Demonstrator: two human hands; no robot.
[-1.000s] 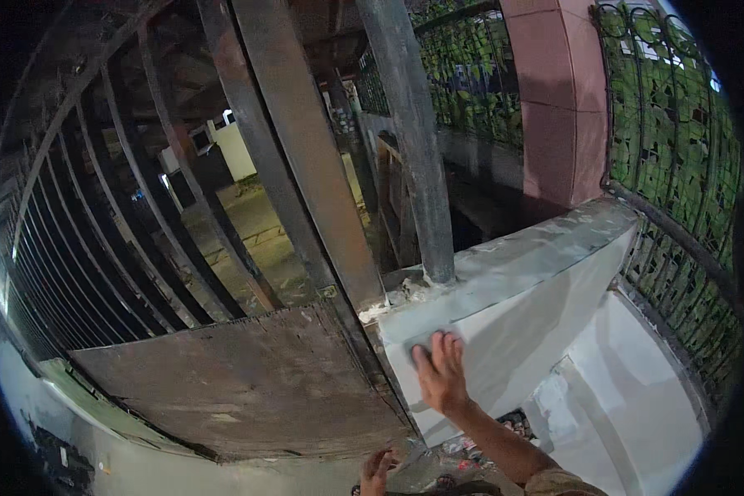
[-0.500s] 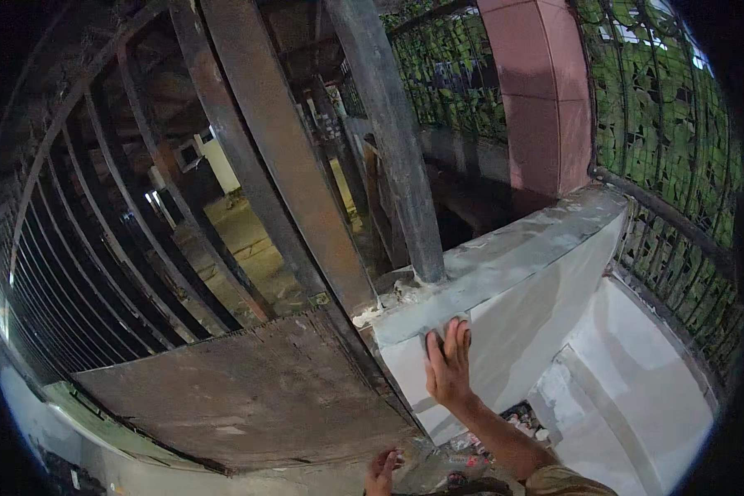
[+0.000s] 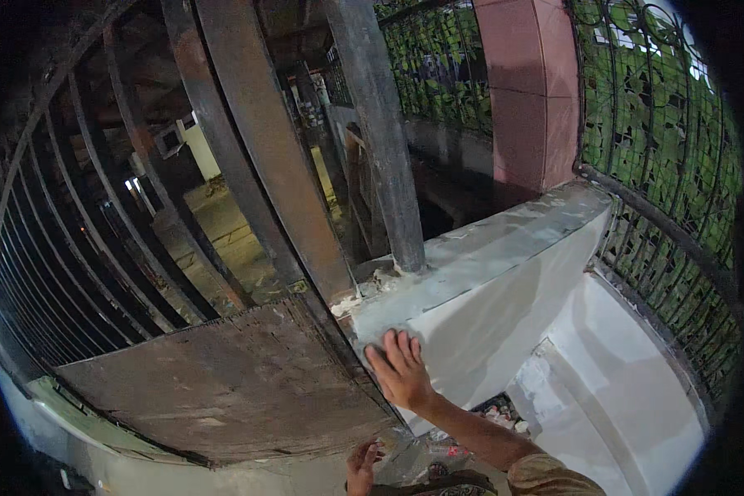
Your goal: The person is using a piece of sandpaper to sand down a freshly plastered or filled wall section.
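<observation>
At the bottom centre of the frame the left hand (image 3: pixel 362 465) shows only in part, fingers loosely spread, grasping nothing visible. Just above it the right hand (image 3: pixel 401 369) lies flat — fingers open and extended — against the white wall (image 3: pixel 504 331), pressed to its upper edge near the corner, at lower centre. Left of it a rusty metal panel (image 3: pixel 223 384) fills the lower left. Farther up, a dark post (image 3: pixel 384 140) rises from the wall's grey top, with a pink pillar (image 3: pixel 525 91) beyond, upper right.

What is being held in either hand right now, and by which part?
Nothing is held. The right hand lies flat, fingers spread, on the white low wall near its top edge. The left hand appears empty.
</observation>
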